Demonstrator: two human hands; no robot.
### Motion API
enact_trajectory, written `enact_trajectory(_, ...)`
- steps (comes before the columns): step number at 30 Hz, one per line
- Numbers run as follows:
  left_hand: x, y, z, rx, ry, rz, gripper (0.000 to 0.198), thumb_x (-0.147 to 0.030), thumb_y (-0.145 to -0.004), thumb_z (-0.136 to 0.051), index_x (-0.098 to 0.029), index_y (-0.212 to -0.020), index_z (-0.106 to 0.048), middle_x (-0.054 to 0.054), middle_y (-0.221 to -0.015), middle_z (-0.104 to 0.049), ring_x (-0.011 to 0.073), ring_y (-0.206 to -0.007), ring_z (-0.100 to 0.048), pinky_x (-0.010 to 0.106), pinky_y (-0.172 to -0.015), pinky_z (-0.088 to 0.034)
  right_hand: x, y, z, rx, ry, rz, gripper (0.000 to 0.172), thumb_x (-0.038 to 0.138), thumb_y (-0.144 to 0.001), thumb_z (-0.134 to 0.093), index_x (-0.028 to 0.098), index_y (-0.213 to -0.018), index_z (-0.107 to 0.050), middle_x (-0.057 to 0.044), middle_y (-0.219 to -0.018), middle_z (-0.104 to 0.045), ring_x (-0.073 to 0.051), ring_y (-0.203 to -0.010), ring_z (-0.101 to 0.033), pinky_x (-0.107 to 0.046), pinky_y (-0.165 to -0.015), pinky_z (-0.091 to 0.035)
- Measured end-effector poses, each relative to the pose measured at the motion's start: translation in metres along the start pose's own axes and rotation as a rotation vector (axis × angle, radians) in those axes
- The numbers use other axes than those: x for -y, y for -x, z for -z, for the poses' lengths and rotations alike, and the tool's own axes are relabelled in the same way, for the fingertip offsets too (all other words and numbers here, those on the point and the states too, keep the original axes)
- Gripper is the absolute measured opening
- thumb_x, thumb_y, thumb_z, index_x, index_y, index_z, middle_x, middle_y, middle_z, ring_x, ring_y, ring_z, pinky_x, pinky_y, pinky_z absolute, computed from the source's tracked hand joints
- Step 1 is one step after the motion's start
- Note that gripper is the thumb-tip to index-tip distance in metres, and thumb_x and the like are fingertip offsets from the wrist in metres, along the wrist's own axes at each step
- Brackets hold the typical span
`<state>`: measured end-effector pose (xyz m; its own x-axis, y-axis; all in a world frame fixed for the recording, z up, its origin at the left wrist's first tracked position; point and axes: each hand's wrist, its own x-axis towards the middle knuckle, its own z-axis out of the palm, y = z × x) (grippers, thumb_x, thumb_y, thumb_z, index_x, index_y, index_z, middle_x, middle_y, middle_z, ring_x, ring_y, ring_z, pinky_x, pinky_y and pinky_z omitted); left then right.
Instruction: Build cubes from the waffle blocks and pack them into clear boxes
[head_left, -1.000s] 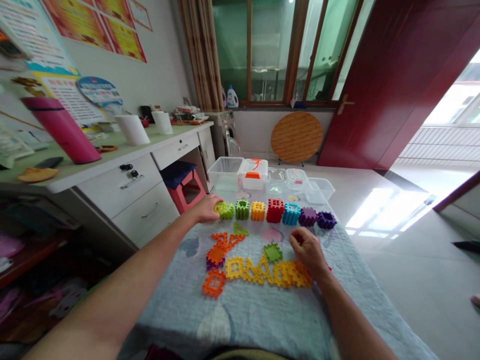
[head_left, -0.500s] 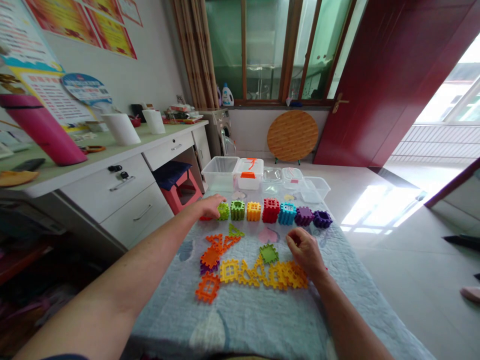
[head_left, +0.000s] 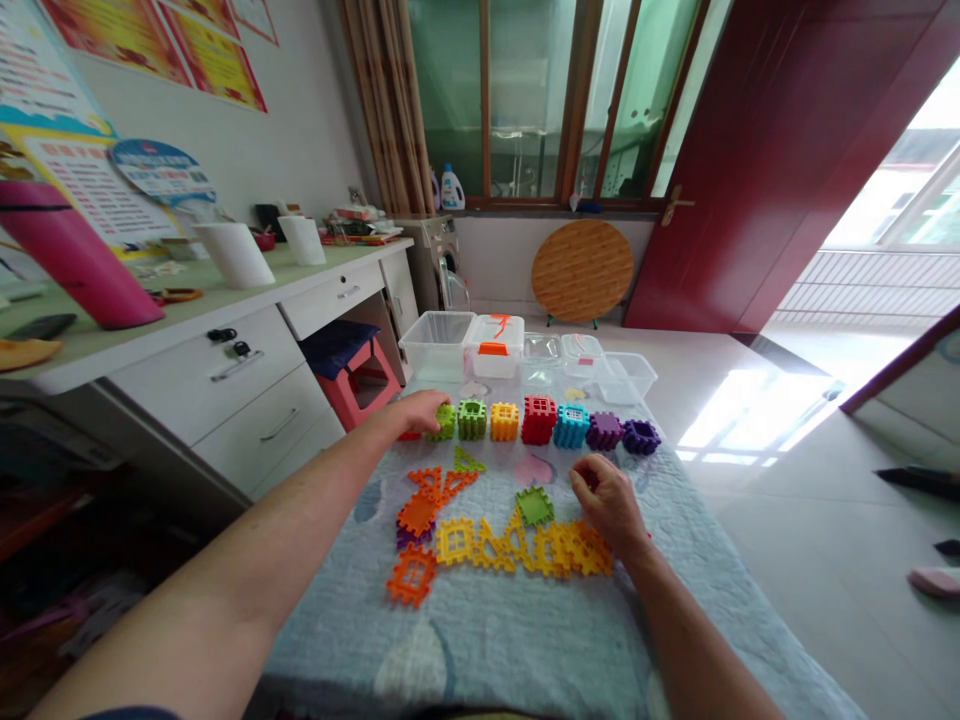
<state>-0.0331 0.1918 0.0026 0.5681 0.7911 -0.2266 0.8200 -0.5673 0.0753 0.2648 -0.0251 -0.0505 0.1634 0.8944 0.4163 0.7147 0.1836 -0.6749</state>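
My left hand [head_left: 424,409] is at the left end of a row of plastic block cubes, its fingers closed against a light green cube [head_left: 445,423]. Part of a red piece [head_left: 409,436] shows under that hand. Rightward along the row stand a green cube [head_left: 472,420], a yellow cube [head_left: 504,422], a red cube [head_left: 539,419], a blue cube [head_left: 572,426] and two purple ones [head_left: 604,431]. My right hand [head_left: 604,497] rests on the cloth with curled fingers, nothing visible in them. Beside it lie yellow interlocking pieces [head_left: 551,550] and a green square [head_left: 535,506].
Orange pieces [head_left: 413,574] and a green triangle [head_left: 469,460] lie on the cloth-covered table [head_left: 540,650]. Clear plastic boxes [head_left: 439,347], one with an orange latch [head_left: 493,349], line the far edge. A desk [head_left: 262,370] and a pink stool [head_left: 358,375] stand at the left.
The whole view has shifted slightly. Both hands keep nearly the same places against the blocks, the left one still at the light green cube.
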Motion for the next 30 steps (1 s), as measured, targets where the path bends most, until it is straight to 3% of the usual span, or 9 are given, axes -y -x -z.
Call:
enact_trajectory(5,-0.008,0.016,0.010,-0.109,-0.035,0.038,0.078,-0.032,-0.059,-0.073,-0.015,-0.131,-0.048,0.015,-0.138,-0.048,0.0327,-0.127,-0.044,0.039,-0.105,-0.037,-0.003,-0.002,0.002,-0.044,-0.036,-0.055,0.012,0.025,-0.081,-0.051,0.020,-0.072,-0.056,0.000,-0.068,-0.056,-0.015,-0.061,-0.051,-0.026,-0.061,-0.040)
enact_trajectory(10,-0.029,0.065,0.009,-0.461,-0.004,-0.035,0.062,-0.034,-0.075,-0.062,-0.012,-0.131,-0.048,0.016,-0.135,-0.049,0.0292,-0.128,-0.042,0.040,-0.112,-0.029,-0.010,-0.006,0.007,-0.136,-0.038,-0.119,0.012,0.023,-0.076,-0.049,0.019,-0.078,-0.060,-0.003,-0.075,-0.062,-0.017,-0.068,-0.054,-0.028,-0.067,-0.043)
enact_trajectory(12,-0.043,0.094,-0.004,-0.480,0.083,-0.104,0.055,-0.037,-0.081,-0.057,-0.012,-0.130,-0.049,0.015,-0.134,-0.050,0.0268,-0.127,-0.043,0.040,-0.111,-0.031,-0.014,-0.008,0.011,-0.166,-0.006,-0.132,0.015,0.022,-0.073,-0.048,0.018,-0.079,-0.061,-0.005,-0.079,-0.063,-0.018,-0.070,-0.055,-0.030,-0.070,-0.043)
enact_trajectory(14,-0.058,0.125,-0.025,-0.393,0.165,-0.154,0.052,-0.043,-0.084,-0.055,-0.017,-0.129,-0.051,0.013,-0.136,-0.050,0.0268,-0.128,-0.043,0.042,-0.110,-0.033,-0.020,-0.009,0.016,-0.189,0.035,-0.161,0.017,0.023,-0.072,-0.047,0.018,-0.079,-0.062,-0.005,-0.080,-0.063,-0.018,-0.071,-0.055,-0.030,-0.071,-0.044)
enact_trajectory(16,-0.071,0.154,-0.051,-0.311,0.203,-0.179,0.060,-0.050,-0.081,-0.060,-0.021,-0.133,-0.050,0.012,-0.141,-0.045,0.0307,-0.132,-0.039,0.047,-0.110,-0.032,-0.029,-0.010,0.021,-0.178,0.092,-0.184,0.018,0.024,-0.072,-0.047,0.018,-0.080,-0.063,-0.005,-0.079,-0.063,-0.018,-0.072,-0.056,-0.031,-0.072,-0.044)
enact_trajectory(19,-0.084,0.185,-0.087,-0.267,0.214,-0.167,0.076,-0.053,-0.070,-0.071,-0.024,-0.136,-0.048,0.013,-0.149,-0.036,0.0376,-0.137,-0.032,0.054,-0.110,-0.032,-0.043,-0.009,0.026,-0.057,0.201,-0.191,0.018,0.025,-0.073,-0.050,0.018,-0.080,-0.064,-0.005,-0.079,-0.063,-0.019,-0.073,-0.057,-0.031,-0.072,-0.043)
enact_trajectory(23,-0.087,0.194,-0.113,-0.327,0.187,-0.134,0.064,-0.047,-0.075,-0.068,-0.027,-0.133,-0.052,0.011,-0.146,-0.041,0.0371,-0.135,-0.035,0.055,-0.108,-0.035,-0.055,-0.007,0.028,0.131,0.273,-0.169,0.020,0.031,-0.074,-0.058,0.017,-0.087,-0.066,-0.006,-0.084,-0.064,-0.020,-0.075,-0.058,-0.030,-0.071,-0.043)
enact_trajectory(30,-0.087,0.172,-0.117,-0.522,0.185,-0.140,0.039,-0.040,-0.085,-0.058,-0.022,-0.120,-0.061,0.010,-0.130,-0.056,0.0295,-0.121,-0.051,0.047,-0.105,-0.041,-0.041,-0.003,0.023,0.231,0.355,-0.018,0.030,0.022,-0.071,-0.064,0.019,-0.100,-0.068,-0.007,-0.094,-0.063,-0.022,-0.088,-0.057,-0.031,-0.079,-0.041)
